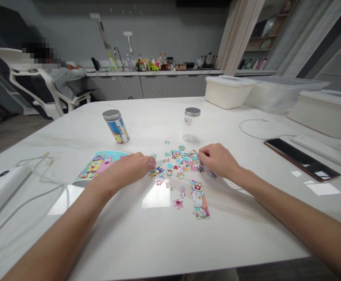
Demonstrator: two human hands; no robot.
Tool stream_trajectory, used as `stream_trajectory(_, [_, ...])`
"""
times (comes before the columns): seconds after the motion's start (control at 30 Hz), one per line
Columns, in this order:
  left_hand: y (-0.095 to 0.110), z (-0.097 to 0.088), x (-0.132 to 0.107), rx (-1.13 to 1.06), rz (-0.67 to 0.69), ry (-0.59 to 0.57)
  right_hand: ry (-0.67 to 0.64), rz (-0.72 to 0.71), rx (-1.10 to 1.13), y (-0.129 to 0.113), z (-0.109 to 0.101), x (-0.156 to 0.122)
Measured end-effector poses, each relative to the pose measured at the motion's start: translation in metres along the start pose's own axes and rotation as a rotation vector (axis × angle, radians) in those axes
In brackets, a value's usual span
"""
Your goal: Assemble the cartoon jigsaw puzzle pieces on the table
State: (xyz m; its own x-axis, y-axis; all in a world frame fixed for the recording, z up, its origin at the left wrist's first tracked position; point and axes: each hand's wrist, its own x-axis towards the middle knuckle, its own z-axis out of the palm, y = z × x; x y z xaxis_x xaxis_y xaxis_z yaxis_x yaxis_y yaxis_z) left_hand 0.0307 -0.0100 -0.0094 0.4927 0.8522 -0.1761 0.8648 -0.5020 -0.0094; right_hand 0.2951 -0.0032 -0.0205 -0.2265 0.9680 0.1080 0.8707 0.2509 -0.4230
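Note:
A loose pile of small colourful jigsaw puzzle pieces lies mid-table. At its left edge is my left hand, fingers curled down among the pieces; what they grip, if anything, is hidden. My right hand is closed at the pile's right edge, its fingertips touching down by the pieces, and its grip is also hidden. Nearer me lies a joined strip of puzzle with a cartoon figure. Beside it are a pink puzzle piece and a piece with eyes. Partly under my left forearm is a curled picture sheet.
Behind the pile stand a labelled jar and a clear jar, both with metal lids. A phone and cables lie right, a white power strip left. Lidded bins line the back right. Another person sits back left.

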Motion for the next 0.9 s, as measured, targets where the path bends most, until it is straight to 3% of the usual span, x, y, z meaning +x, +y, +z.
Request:
stream_trajectory(0.2, [0.003,-0.003,-0.003,-0.060,-0.069,0.008,-0.030,0.007,-0.017,-0.001,0.000,-0.001])
stream_trajectory(0.47, [0.004,-0.002,-0.003,-0.194,-0.167,-0.063,-0.018,0.005,-0.021,0.001,0.002,0.000])
stream_trajectory(0.73, [0.005,-0.005,-0.005,-0.262,-0.108,-0.031,-0.041,0.006,-0.028,0.001,0.001,0.000])
stream_trajectory(0.9, [0.017,-0.010,0.000,-0.576,-0.011,-0.069,-0.032,-0.019,-0.017,0.001,0.002,0.000])
